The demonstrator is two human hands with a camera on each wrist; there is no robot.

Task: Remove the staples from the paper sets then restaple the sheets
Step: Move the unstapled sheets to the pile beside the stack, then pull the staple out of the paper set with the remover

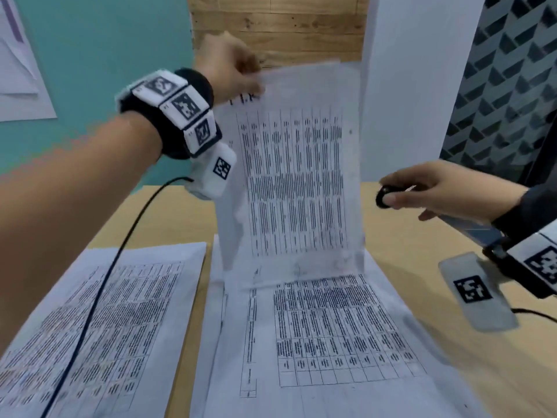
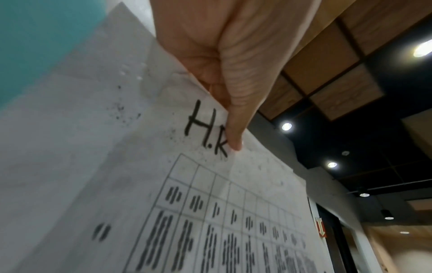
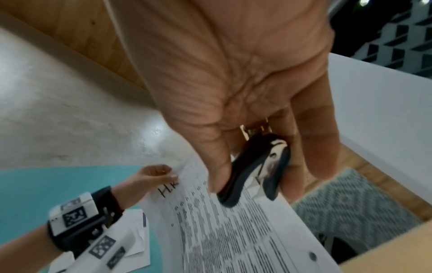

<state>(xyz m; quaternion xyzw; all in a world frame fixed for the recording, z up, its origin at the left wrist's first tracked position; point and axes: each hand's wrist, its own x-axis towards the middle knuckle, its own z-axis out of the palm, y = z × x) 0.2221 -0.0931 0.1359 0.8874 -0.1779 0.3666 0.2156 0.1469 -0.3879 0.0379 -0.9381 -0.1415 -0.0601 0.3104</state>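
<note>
Your left hand (image 1: 229, 67) pinched the top corner of the lifted sheet (image 1: 295, 176), which hung above the paper set (image 1: 331, 327) on the tabletop (image 1: 452, 372). Your right hand (image 1: 446, 191), to the right of the lifted sheet, held the black staple remover (image 3: 254, 168) closed between thumb and fingers. I think the thin sheet could tear or slip at the pinched corner if you pulled it fast. Left of the lifted sheet lay another printed stack (image 1: 99, 327), with the wrist cable (image 1: 99, 291) running across it; the cable could drag those pages.
</note>
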